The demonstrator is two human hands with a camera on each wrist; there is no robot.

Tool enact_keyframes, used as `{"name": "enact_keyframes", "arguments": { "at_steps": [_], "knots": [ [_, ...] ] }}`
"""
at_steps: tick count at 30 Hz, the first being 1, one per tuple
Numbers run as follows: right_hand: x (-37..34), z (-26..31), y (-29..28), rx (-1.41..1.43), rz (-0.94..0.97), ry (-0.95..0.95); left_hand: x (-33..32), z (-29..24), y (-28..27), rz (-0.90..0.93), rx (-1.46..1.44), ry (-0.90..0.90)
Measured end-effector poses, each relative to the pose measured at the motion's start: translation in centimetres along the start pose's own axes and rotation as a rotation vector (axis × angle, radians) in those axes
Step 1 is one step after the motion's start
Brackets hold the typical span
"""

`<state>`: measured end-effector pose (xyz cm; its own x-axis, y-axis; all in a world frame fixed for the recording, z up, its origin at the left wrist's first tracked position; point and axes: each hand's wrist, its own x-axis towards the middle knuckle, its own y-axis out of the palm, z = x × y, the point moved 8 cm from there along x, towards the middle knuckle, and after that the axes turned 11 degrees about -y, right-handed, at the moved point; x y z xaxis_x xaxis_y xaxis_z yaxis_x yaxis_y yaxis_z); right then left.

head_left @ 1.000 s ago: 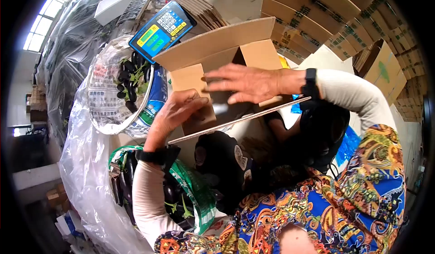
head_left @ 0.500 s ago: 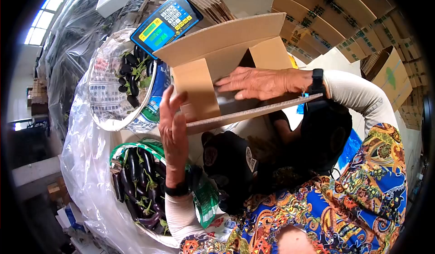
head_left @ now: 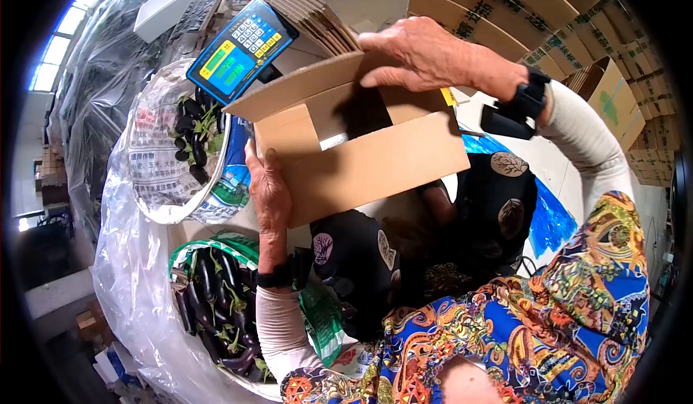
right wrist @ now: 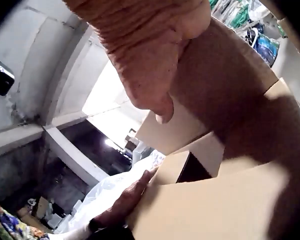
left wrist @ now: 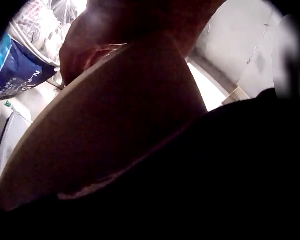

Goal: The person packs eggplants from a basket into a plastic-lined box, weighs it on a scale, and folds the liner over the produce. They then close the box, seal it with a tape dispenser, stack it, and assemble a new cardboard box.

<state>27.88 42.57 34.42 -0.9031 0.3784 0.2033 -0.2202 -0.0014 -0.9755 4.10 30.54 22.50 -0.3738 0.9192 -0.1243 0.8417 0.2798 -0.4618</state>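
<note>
Cardboard box [head_left: 379,169], brown and open-topped, held tilted above the person's lap with its near panel facing them. The left hand [head_left: 271,196] grips the box's left end, thumb and fingers either side of the board; the right hand [head_left: 437,54] pinches the raised far flap [head_left: 296,86], thumb on the inner face and fingers over the edge. The board looks dry, matte and fairly stiff, so it should be light, give little slip and bend mainly along its creases; the corners and panel edges seem the firmest holds, while a lone flap would likely swing. Inside is shadowed, its bottom only partly visible. Beyond the far flap stands a hard plastic keypad display [head_left: 242,50]. To the left, glossy, smooth dark eggplants [head_left: 220,299] fill a green-edged sack [head_left: 238,244], beside crinkled, translucent plastic sheeting [head_left: 130,296].
</note>
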Motion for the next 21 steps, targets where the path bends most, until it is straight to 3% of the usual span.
{"name": "enact_keyframes", "arguments": {
  "at_steps": [1,5,6,8,10,12,15,18,20,21],
  "knots": [
    [-0.6,1.1,-0.4,0.049,0.085,0.008,-0.2,1.2,-0.4,-0.026,0.024,-0.014],
    [-1.9,1.6,0.6,0.137,0.126,-0.072,0.6,2.6,-1.3,-0.119,0.050,0.127],
    [-2.0,1.7,1.7,0.159,0.179,-0.091,0.7,2.6,-1.4,-0.117,-0.067,0.106],
    [-4.0,4.8,3.8,-0.001,0.002,-0.264,0.1,2.8,-1.7,-0.122,-0.288,0.051],
    [-5.0,4.3,5.4,0.077,0.084,-0.241,0.4,1.3,-3.2,-0.241,-0.350,0.034],
    [-4.8,4.1,5.7,0.102,0.142,-0.247,1.4,-0.9,-4.0,-0.184,-0.290,0.077],
    [-4.4,3.9,6.0,0.165,0.073,-0.257,3.8,-4.1,-1.2,-0.046,0.126,0.329],
    [-4.9,3.8,4.8,0.145,0.043,-0.296,3.6,-4.3,2.5,0.000,0.609,0.440],
    [-5.6,1.7,2.9,0.297,-0.049,-0.135,3.4,-3.9,1.8,-0.007,0.524,0.415],
    [-6.4,0.7,1.0,0.332,-0.008,0.080,3.2,-4.0,1.5,-0.021,0.510,0.419]
  ]
}}
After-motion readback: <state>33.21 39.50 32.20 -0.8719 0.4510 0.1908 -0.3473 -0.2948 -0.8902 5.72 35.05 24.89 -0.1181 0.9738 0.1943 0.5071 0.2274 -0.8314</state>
